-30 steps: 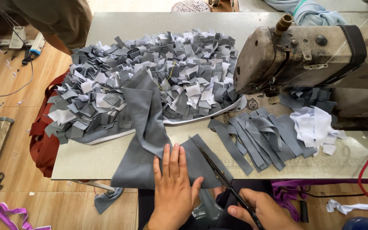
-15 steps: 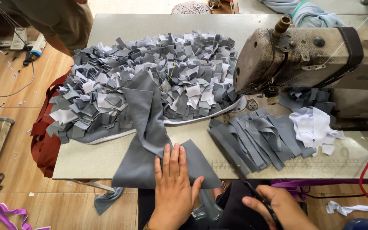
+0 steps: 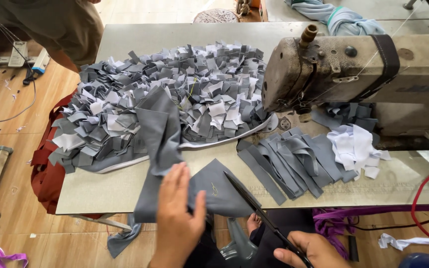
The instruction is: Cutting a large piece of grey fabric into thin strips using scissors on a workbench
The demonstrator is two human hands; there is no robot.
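Tabletop: R hand w/ scissors

sewing machine, worn, grimy, at table's right | mat of grey and white fabric tufts mid-table | cut grey strips beside white scraps | purple strap on wooden floor

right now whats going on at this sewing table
A person sits at a sewing table. The left hand lies flat on a long grey fabric piece, pinning it near the front edge. The right hand holds black scissors, blades pointing up over the grey cloth. Behind lies a mat of grey and white fabric scraps, a pile of grey strips to the right, beside an old sewing machine.
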